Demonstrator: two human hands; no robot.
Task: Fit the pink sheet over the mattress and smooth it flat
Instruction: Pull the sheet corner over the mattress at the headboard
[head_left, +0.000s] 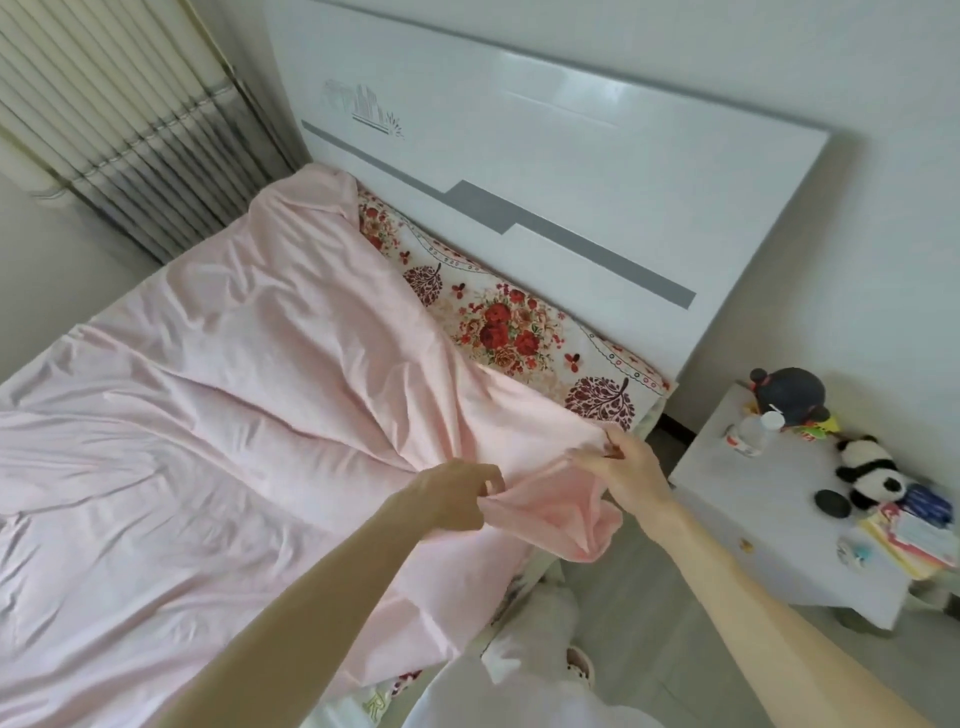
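The pink sheet (218, 415) lies wrinkled over most of the bed. A strip of the flowered mattress (498, 322) stays bare along the headboard, from the far corner to the near corner. My left hand (457, 493) pinches a bunched fold of the sheet at the bed's right edge. My right hand (628, 467) grips the sheet's loose corner just beside the near head corner of the mattress. Between the two hands the fabric sags in a pouch over the bed's side.
A white headboard (519, 171) with grey bands stands behind the mattress. To the right is a white bedside table (779, 525) with a plastic bottle (753, 434), a panda toy (867, 470) and small items. A ribbed radiator (119, 119) is at far left. My legs stand at the bedside.
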